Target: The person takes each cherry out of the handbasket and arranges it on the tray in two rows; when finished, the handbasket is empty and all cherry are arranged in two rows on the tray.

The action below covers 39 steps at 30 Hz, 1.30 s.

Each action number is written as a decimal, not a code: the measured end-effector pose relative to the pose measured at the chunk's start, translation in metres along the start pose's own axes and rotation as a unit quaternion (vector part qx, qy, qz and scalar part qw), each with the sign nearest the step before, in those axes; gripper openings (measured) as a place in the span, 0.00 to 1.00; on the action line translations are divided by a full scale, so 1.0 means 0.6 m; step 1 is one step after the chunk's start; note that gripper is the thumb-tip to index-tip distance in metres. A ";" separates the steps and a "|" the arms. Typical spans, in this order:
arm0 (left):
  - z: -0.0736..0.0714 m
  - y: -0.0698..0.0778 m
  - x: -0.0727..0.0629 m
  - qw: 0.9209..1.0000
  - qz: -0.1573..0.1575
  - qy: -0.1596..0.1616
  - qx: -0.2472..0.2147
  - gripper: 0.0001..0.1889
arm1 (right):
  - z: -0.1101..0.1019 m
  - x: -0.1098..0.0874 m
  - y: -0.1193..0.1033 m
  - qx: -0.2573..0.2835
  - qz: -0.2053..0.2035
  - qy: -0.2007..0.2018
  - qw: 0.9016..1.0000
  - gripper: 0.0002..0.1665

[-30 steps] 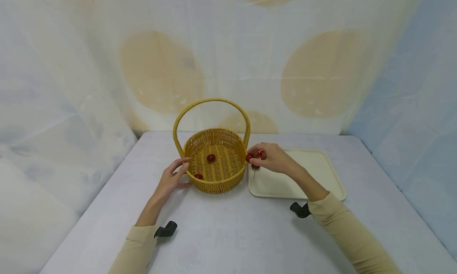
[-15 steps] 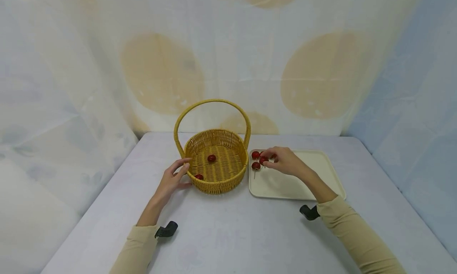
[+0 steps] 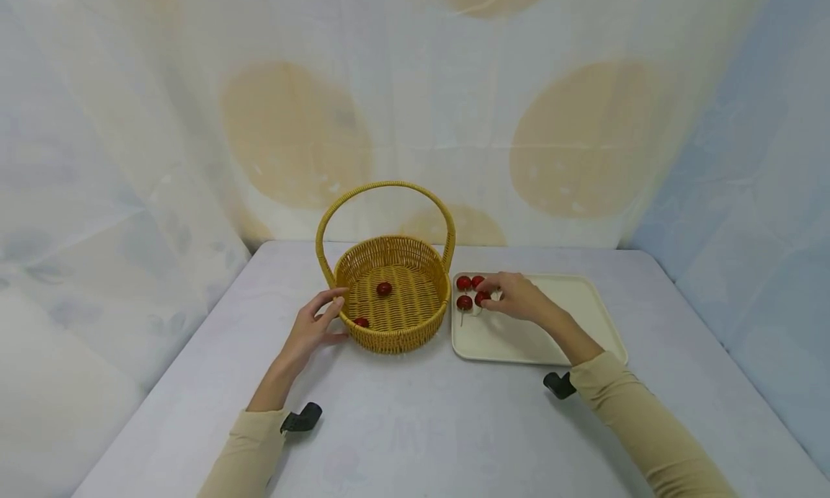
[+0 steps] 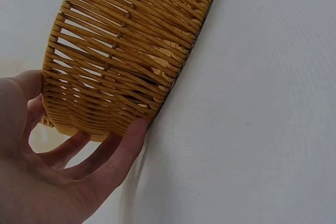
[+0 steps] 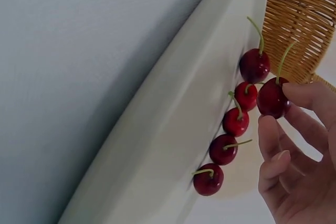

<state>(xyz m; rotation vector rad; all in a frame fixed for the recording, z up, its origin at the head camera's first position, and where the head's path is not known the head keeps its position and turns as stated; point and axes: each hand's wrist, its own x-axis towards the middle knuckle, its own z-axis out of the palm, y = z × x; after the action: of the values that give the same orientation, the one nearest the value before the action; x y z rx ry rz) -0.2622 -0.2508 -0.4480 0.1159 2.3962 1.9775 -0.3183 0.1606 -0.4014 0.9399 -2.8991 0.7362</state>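
My left hand (image 3: pixel 314 328) holds the side of a round yellow wicker basket (image 3: pixel 395 341); in the left wrist view, thumb and fingers lie against its woven wall (image 4: pixel 121 51). Inside the basket are two dark red cherries, one near the middle (image 3: pixel 384 289), the other by the near left rim (image 3: pixel 361 323). Over the cream tray (image 3: pixel 538 347), my right hand (image 3: pixel 515 296) pinches a cherry (image 5: pixel 273 98) by its body, between thumb and fingertips, its green stem pointing up. Several more stemmed cherries (image 5: pixel 223 149) lie on the tray close to that hand, some partly hidden in the head view.
The basket's tall arched handle (image 3: pixel 385 184) stands upright over it. The tray sits just right of the basket on a pale-covered table (image 3: pixel 415 426). Patterned curtains (image 3: pixel 441 109) hang behind and at both sides.
My right hand has moved right, away from the basket's right rim, to over the tray, then slightly nearer and lower. My left hand and the basket stay where they were.
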 end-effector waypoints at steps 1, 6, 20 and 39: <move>0.000 0.000 0.000 1.000 0.000 -0.001 -0.001 0.29 | 0.002 0.002 0.002 -0.003 0.002 -0.004 1.000 0.17; -0.001 0.000 0.000 1.000 0.000 -0.005 -0.001 0.31 | 0.010 0.008 0.008 -0.016 0.014 -0.025 0.999 0.18; -0.003 0.003 0.001 1.000 -0.002 -0.014 -0.015 0.28 | 0.017 0.013 0.014 -0.025 -0.043 -0.008 0.999 0.16; -0.002 -0.001 0.000 1.000 0.013 -0.009 -0.008 0.29 | -0.009 0.020 -0.005 -0.023 0.021 -0.016 0.999 0.19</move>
<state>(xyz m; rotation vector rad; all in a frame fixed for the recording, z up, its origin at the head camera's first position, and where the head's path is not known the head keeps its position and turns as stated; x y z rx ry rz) -0.2623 -0.2519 -0.4487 0.1639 2.3802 1.9964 -0.3271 0.1541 -0.3936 0.8988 -2.9585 0.6607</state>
